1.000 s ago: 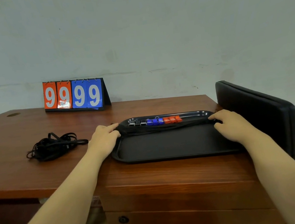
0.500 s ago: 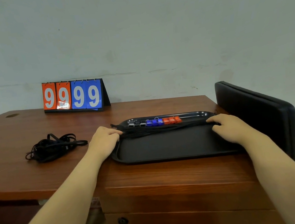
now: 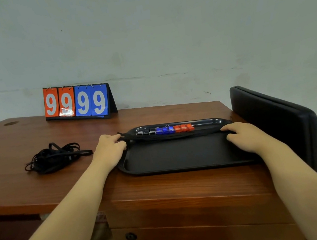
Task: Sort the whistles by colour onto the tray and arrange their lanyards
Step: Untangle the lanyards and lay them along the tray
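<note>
On tray (image 3: 179, 157), three whistles (image 3: 164, 130) per colour

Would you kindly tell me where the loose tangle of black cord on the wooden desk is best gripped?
Probably its dense middle, from above: the tangle of black cord lies flat with loops sprawling, so a top pinch gathers most strands. The left hand is nearest; pulling the stray right end might only drag it.

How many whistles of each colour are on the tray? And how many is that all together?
Black whistles: 3
Blue whistles: 3
Red whistles: 3
Total: 9 whistles, side by side in one row along the far side of the tray.
</note>
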Motion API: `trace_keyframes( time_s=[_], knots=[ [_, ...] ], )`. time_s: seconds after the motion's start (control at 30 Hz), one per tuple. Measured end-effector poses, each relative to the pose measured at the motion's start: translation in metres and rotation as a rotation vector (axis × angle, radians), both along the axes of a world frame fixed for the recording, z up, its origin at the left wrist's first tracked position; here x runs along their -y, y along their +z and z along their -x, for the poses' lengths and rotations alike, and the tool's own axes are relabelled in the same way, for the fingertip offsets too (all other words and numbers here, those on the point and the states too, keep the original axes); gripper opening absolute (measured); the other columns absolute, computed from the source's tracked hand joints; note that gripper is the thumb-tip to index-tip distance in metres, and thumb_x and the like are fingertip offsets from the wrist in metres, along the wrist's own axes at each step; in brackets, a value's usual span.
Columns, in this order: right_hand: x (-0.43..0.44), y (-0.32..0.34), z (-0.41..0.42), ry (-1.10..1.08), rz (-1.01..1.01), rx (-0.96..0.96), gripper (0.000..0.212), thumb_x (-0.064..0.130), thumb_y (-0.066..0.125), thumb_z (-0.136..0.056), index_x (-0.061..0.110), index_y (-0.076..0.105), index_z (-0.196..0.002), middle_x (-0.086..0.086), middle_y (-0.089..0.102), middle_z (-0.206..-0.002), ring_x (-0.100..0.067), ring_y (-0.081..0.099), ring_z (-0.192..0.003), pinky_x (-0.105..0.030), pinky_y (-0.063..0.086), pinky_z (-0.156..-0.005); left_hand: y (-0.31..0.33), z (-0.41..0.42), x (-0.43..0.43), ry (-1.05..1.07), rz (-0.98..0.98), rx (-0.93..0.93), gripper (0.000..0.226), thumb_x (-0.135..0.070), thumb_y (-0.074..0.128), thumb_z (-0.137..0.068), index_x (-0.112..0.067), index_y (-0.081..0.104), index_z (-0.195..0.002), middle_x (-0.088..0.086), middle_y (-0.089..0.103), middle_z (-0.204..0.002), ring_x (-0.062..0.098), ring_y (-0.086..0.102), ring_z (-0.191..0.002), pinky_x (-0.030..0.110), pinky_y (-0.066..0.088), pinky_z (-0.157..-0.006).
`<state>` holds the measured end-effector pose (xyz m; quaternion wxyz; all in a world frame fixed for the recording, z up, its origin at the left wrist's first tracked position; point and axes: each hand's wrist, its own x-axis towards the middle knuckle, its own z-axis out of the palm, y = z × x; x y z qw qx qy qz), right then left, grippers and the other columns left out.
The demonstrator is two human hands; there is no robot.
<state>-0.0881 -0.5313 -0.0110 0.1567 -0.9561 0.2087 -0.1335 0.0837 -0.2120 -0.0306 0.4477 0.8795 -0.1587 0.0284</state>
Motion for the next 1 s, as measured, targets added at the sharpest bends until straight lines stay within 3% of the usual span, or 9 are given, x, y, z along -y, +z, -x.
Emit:
trace_keyframes(
  time_s=[0.07,0.13,0.2,0.43,0.5,0.6,0.73,0.83,1.0],
  knots=[
    [0.0,0.0,0.0,0.001,-0.001,0.006,0.042,0.017,0.046,-0.095,0.021,0.051,-0.137,-0.003,0.045,-0.146,-0.023,0.041,-0.133,-0.031,0.033,-0.106,0.002,0.003,0.001,0.014,-0.006,0.013,0.067,-0.035,0.052,-0.062,-0.02,0.057,-0.127,0.009,0.05,-0.119,0.032,0.056,-0.102,0.042,0.048,-0.087],
    [-0.001,0.0,0.0,0.004,-0.004,0.014,0.042,0.017,0.046,-0.096,0.02,0.051,-0.137,-0.004,0.046,-0.145,-0.023,0.042,-0.132,-0.031,0.034,-0.105,0.003,0.006,0.001,0.025,-0.004,0.042,0.047,-0.025,0.057,-0.074,-0.021,0.057,-0.121,0.005,0.046,-0.119,0.024,0.053,-0.103,0.044,0.046,-0.093],
    [-0.001,0.0,0.0,0.006,-0.008,0.017,0.042,0.017,0.046,-0.096,0.02,0.051,-0.137,-0.004,0.046,-0.145,-0.023,0.042,-0.132,-0.03,0.034,-0.105,0.003,0.005,0.002,0.023,-0.012,0.067,0.037,-0.017,0.057,-0.081,-0.02,0.059,-0.117,0.005,0.049,-0.119,0.022,0.053,-0.103,0.04,0.045,-0.091],
    [0.0,0.0,-0.002,-0.009,0.042,0.001,0.039,0.019,0.047,-0.095,0.02,0.055,-0.133,-0.005,0.051,-0.139,-0.024,0.047,-0.126,-0.035,0.038,-0.103,-0.002,-0.002,0.003,0.01,-0.03,0.096,0.041,-0.018,0.055,-0.081,-0.017,0.062,-0.121,0.006,0.053,-0.126,0.025,0.051,-0.113,0.038,0.042,-0.092],
    [-0.003,0.002,-0.001,-0.057,0.13,0.0,0.035,0.023,0.046,-0.095,0.021,0.056,-0.128,-0.004,0.055,-0.132,-0.025,0.051,-0.12,-0.039,0.039,-0.1,-0.001,-0.001,0.003,0.053,-0.017,0.12,0.037,-0.017,0.053,-0.083,-0.016,0.06,-0.12,0.005,0.051,-0.123,0.023,0.052,-0.108,0.04,0.043,-0.092],
    [-0.011,0.009,0.0,-0.13,0.316,0.068,0.031,0.027,0.045,-0.094,0.019,0.059,-0.121,-0.005,0.06,-0.118,-0.025,0.056,-0.106,-0.04,0.041,-0.091,0.0,0.005,0.004,0.111,-0.009,0.198,0.027,-0.014,0.047,-0.09,-0.014,0.06,-0.114,0.004,0.054,-0.115,0.015,0.05,-0.096,0.03,0.04,-0.08],
    [-0.037,0.017,-0.008,0.019,0.426,0.119,0.021,0.025,0.045,-0.093,0.02,0.061,-0.106,-0.002,0.061,-0.104,-0.019,0.056,-0.091,-0.035,0.043,-0.081,0.005,0.019,0.0,0.151,-0.005,0.273,0.019,-0.012,0.045,-0.093,-0.017,0.06,-0.104,0.001,0.057,-0.108,0.011,0.052,-0.086,0.026,0.041,-0.072],
    [-0.068,0.024,-0.02,0.177,0.476,0.095,0.02,0.024,0.043,-0.094,0.02,0.06,-0.104,-0.001,0.059,-0.1,-0.018,0.054,-0.09,-0.035,0.047,-0.084,0.012,0.023,-0.019,0.194,-0.072,0.307,0.02,-0.013,0.047,-0.094,-0.019,0.058,-0.109,-0.001,0.056,-0.109,0.009,0.052,-0.085,0.027,0.042,-0.071],
    [-0.14,0.024,-0.038,0.439,0.496,0.127,0.019,0.022,0.042,-0.094,0.019,0.059,-0.1,-0.001,0.058,-0.101,-0.021,0.053,-0.091,-0.034,0.042,-0.078,0.016,0.029,-0.077,0.423,-0.088,0.483,0.028,-0.007,0.057,-0.086,-0.015,0.053,-0.113,0.005,0.055,-0.109,0.02,0.057,-0.093,0.04,0.051,-0.082]
  ],
)
